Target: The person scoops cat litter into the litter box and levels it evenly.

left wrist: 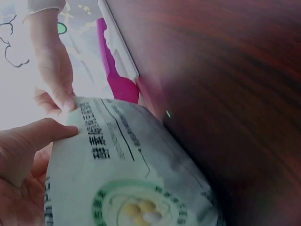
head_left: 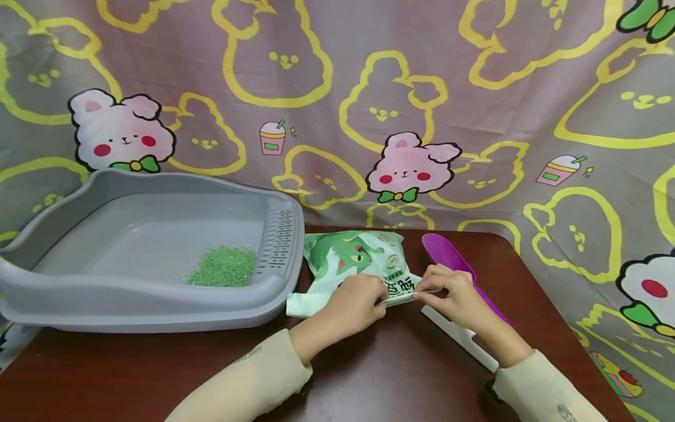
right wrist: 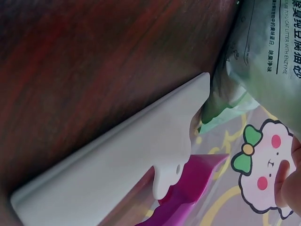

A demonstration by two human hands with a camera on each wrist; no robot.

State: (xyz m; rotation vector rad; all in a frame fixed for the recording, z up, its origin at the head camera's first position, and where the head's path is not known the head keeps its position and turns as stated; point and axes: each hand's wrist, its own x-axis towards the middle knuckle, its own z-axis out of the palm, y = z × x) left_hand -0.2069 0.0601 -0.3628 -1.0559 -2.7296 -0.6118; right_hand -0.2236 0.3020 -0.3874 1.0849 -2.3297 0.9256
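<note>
Bag: soft, crinkled green-and-white litter bag (head_left: 358, 264) with a cat print and dark lettering, lying on the table just right of the tray
Left hand: left hand (head_left: 352, 305) pinches the bag's near edge, fingers curled
Right hand: right hand (head_left: 457, 296) pinches the same edge, close beside the left
Scoop: smooth magenta scoop (head_left: 448, 255) with a white handle (head_left: 459, 337), right of the bag
Tray: grey plastic tray (head_left: 63, 293), rounded rim, slotted wall; green granules (head_left: 224, 266) heaped inside
Table: dark glossy wood table (head_left: 395, 375), bare in front of the bag
Backdrop: bunny-print cloth (head_left: 406, 88) behind
</note>
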